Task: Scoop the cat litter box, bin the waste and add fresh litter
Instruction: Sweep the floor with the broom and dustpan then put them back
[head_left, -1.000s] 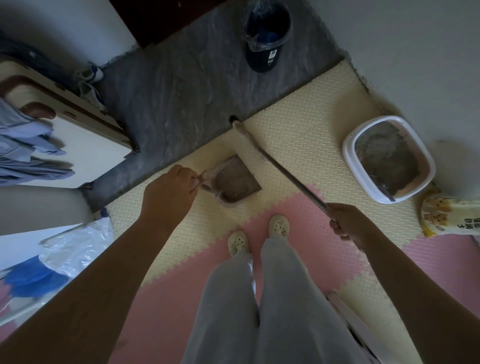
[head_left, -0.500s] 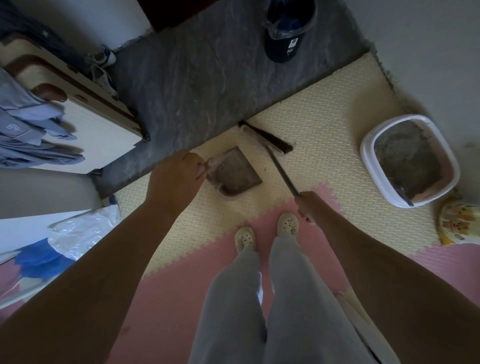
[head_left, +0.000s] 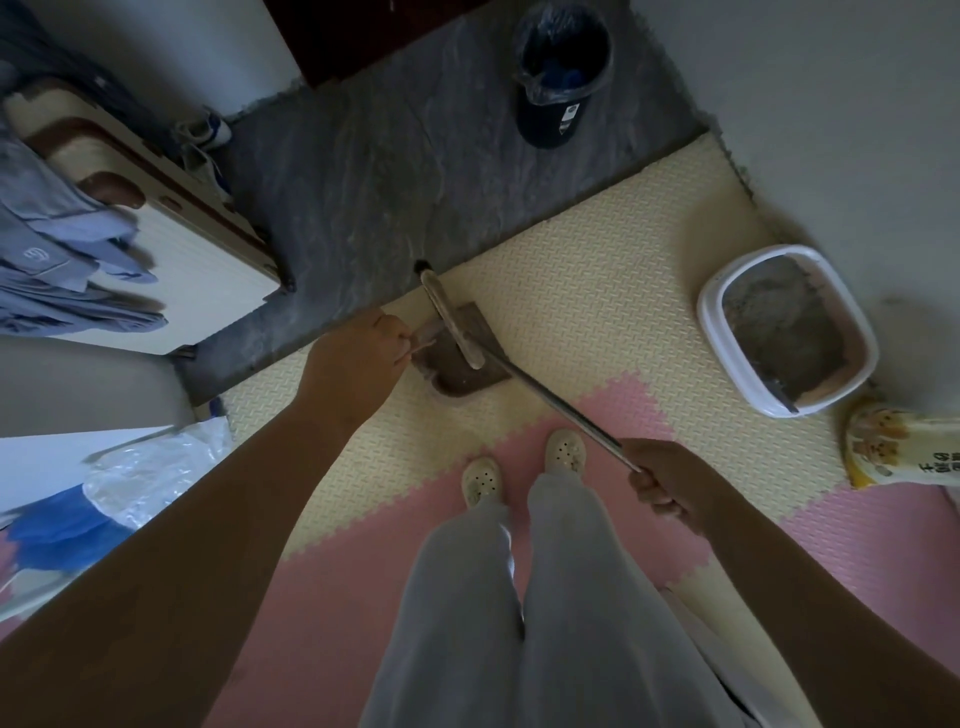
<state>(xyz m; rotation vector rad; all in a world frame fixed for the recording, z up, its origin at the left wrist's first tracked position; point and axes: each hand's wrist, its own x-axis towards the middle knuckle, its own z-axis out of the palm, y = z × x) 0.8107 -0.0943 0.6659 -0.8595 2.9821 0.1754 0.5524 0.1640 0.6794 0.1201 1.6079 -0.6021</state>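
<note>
At the far left, blue clothes (head_left: 67, 270) lie over a cream ribbed case (head_left: 208, 265), whose corner ends at the grey stone floor (head_left: 363, 171). Below it, a crumpled clear plastic bag (head_left: 156, 467) lies at the left edge of the foam mat (head_left: 597, 260).

The left hand (head_left: 358, 364) reaches forward with its grip curled round the handle of the dustpan (head_left: 467, 374). The dustpan sits on the cream tiles just inside the mat's border with the stone floor. The broom head (head_left: 452, 322) lies across the dustpan, its far tip just past the mat's edge onto the stone. The broom handle (head_left: 561, 400) slants back over the cream tiles to the right hand (head_left: 670, 483), whose grip is wrapped round its near end above the pink tiles.

Two pale shoes (head_left: 566, 449) stand on the toothed seam between pink and cream, between the two arms.

The bin (head_left: 561, 73), dark with a liner, stands at the top on the stone floor, well apart from the dustpan, with bare stone between them. Open cream mat stretches from the dustpan rightward to the litter box (head_left: 727, 275). The white-rimmed box sits near the wall and holds grey litter, with a dark scoop (head_left: 782, 391) in its near corner. The yellow litter bag (head_left: 904, 447) lies just beside that corner, at the frame's right edge.
</note>
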